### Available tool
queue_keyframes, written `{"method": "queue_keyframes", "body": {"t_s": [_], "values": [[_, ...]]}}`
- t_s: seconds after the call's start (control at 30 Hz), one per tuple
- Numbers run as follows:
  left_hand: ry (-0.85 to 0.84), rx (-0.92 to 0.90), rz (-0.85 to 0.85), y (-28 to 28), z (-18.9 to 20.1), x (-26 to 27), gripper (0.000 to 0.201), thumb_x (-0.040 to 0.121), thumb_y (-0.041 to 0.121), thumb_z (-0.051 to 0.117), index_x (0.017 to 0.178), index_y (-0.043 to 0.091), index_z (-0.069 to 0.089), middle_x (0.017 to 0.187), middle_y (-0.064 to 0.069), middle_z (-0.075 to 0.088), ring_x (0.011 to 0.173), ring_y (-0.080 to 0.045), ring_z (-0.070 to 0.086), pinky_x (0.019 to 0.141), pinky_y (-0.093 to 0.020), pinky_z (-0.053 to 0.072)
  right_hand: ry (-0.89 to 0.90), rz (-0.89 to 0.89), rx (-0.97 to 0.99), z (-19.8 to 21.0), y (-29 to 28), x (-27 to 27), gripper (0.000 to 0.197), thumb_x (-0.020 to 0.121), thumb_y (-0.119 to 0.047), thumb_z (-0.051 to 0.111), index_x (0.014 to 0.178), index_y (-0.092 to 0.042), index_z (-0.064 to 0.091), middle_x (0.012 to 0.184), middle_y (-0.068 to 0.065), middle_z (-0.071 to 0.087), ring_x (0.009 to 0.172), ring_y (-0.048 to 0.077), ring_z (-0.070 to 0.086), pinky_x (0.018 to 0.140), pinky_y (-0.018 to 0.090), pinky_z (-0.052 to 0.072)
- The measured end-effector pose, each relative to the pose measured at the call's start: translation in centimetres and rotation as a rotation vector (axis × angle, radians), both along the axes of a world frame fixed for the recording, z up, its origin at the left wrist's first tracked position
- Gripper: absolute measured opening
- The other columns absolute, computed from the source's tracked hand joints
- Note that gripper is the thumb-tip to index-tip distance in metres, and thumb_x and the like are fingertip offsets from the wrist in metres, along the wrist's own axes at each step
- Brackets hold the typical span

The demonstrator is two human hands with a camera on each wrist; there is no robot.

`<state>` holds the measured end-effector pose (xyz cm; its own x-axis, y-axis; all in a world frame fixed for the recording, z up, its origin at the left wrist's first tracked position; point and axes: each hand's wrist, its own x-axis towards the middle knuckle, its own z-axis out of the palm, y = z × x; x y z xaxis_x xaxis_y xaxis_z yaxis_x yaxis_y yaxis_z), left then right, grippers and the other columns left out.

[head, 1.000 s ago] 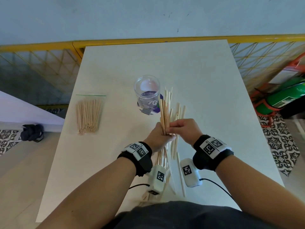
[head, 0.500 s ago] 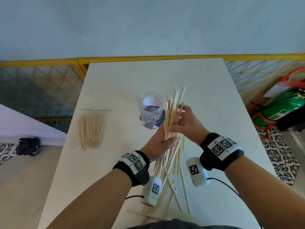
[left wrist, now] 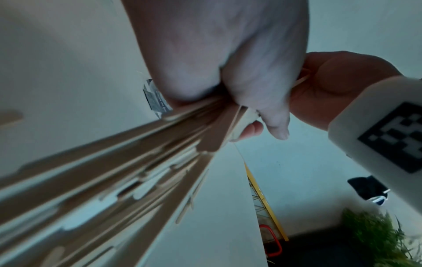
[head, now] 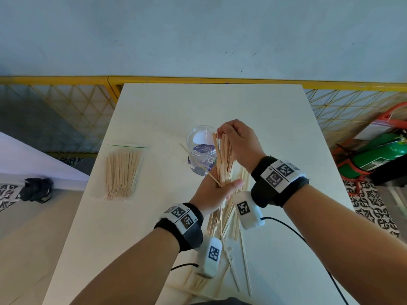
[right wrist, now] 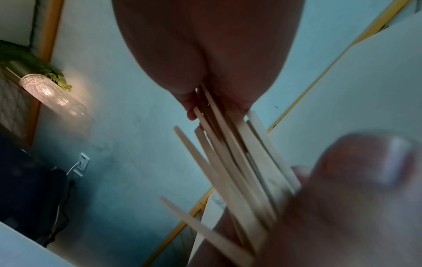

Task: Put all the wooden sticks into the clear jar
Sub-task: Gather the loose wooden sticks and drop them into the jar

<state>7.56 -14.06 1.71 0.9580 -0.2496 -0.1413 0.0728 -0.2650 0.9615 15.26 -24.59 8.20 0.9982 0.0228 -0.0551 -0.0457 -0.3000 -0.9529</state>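
A bundle of thin wooden sticks (head: pixel 224 159) stands nearly upright above the white table (head: pixel 275 133), just right of the clear jar (head: pixel 201 148). My left hand (head: pixel 217 189) grips the bundle around its middle, and the sticks' lower ends (left wrist: pixel 114 171) fan out below the fist. My right hand (head: pixel 235 137) pinches the top ends of the sticks (right wrist: pixel 233 144) from above. The jar is upright, with a purple label, and no sticks show in it. More loose sticks (head: pixel 229 221) lie on the table under my wrists.
A clear zip bag of wooden sticks (head: pixel 122 172) lies flat at the table's left side. A yellow mesh railing (head: pixel 66 102) runs behind the table. A green cylinder (head: pixel 374 157) lies on the floor to the right.
Both hands have lifted the bundle and turned it more upright beside the jar. My right hand slid from the bundle's middle up to its top ends.
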Motion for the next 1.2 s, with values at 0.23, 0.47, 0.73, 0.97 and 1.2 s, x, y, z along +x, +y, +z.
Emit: {"method": "queue_keyframes", "body": {"t_s": [0.23,0.47,0.73,0.97,1.2], "values": [[0.002,-0.053,-0.047,-0.1,0.3,0.4,0.033,0.098,0.018,0.055,0.067,0.027,0.051,0.055,-0.007,0.053,0.048,-0.008,0.049,0.064,-0.008,0.040,0.038,0.067,-0.088,-1.5,-0.1,0.0,0.020,0.096,-0.020,0.044,0.098,-0.010,0.061,0.068,-0.004,0.055,0.046,-0.003,0.048,0.046,0.008,0.036],[-0.013,0.016,-0.075,0.5,-0.1,0.5,0.045,0.101,0.021,0.050,0.068,-0.008,0.058,0.054,-0.017,0.058,0.048,-0.010,0.052,0.067,-0.020,0.041,0.046,0.149,-0.061,-2.0,0.7,-0.7,0.023,0.093,-0.027,0.040,0.080,-0.034,0.057,0.099,0.007,0.070,0.065,0.001,0.055,0.089,0.035,0.041],[-0.027,0.085,-0.110,0.9,0.2,1.2,0.013,0.096,0.016,0.047,0.088,0.021,0.056,0.053,0.000,0.054,0.049,-0.017,0.051,0.050,-0.031,0.042,0.075,0.116,-0.094,-1.6,1.6,-1.9,0.063,0.060,-0.048,0.082,0.104,-0.025,0.044,0.094,-0.010,0.058,0.083,0.007,0.059,0.072,0.027,0.049],[-0.039,-0.053,0.015,0.4,0.8,0.7,0.013,0.094,0.015,0.056,0.086,0.024,0.051,0.059,-0.006,0.048,0.051,-0.015,0.049,0.053,-0.029,0.044,-0.005,0.139,-0.022,-1.8,1.4,-0.4,0.077,0.078,0.003,0.053,0.137,-0.040,0.028,0.091,-0.008,0.065,0.078,0.014,0.063,0.071,0.027,0.054],[-0.054,-0.065,-0.050,1.1,0.8,0.6,0.016,0.101,0.018,0.051,0.111,0.029,0.051,0.053,0.004,0.050,0.048,-0.017,0.047,0.054,-0.025,0.045,0.055,0.195,0.075,-1.6,1.0,0.0,0.007,0.090,-0.012,0.057,0.092,-0.018,0.054,0.076,-0.001,0.066,0.060,0.011,0.061,0.066,0.030,0.054]]}}
